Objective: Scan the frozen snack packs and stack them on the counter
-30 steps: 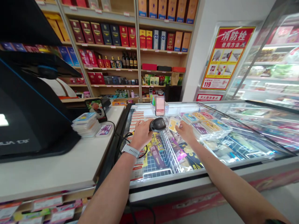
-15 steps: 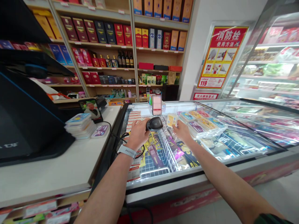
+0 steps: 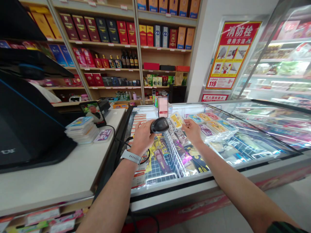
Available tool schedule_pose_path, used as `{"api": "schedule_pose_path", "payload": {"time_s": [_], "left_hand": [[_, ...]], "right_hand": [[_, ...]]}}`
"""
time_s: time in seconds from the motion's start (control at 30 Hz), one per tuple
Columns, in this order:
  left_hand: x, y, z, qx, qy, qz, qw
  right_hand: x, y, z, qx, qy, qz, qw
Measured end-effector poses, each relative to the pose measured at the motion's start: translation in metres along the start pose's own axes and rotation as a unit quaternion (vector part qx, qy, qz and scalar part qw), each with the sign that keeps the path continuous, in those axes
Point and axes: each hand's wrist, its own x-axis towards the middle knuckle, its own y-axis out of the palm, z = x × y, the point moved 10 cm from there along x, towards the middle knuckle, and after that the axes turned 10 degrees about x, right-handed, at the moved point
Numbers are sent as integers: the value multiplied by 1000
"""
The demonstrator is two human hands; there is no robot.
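My left hand (image 3: 144,137) is wrapped around the grip of a black handheld barcode scanner (image 3: 159,125), whose head points right toward a yellow-labelled packet in clear wrap (image 3: 176,120). My right hand (image 3: 192,130) pinches that packet by its right edge, holding it tilted above a chest freezer. The scanner head and packet stand close but apart. A white watch (image 3: 130,157) sits on my left wrist. Below my hands, the freezer (image 3: 155,191) holds many colourful wrapped goods.
A wire divider (image 3: 176,152) splits the freezer bins, and stacked packets (image 3: 209,131) lie to the right. A scanner cable (image 3: 143,158) loops by the counter (image 3: 58,161), which holds a stack of card-like packs (image 3: 80,130) and a black terminal (image 3: 29,126). Liquor shelves (image 3: 102,43) stand behind.
The packet has risen and tilted more, now slightly nearer the scanner. Both hands have lifted a little. The whole view has shifted slightly with my head.
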Motion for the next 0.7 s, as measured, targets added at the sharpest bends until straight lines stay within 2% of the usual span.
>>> {"api": "schedule_pose_path", "payload": {"time_s": [0.2,0.7], "left_hand": [[0,-3,1,14,-3,-23,1000],[0,8,2,44,-2,3,999]], "right_hand": [[4,-1,5,80,0,-13,997],[7,5,1,184,25,-4,983]]}}
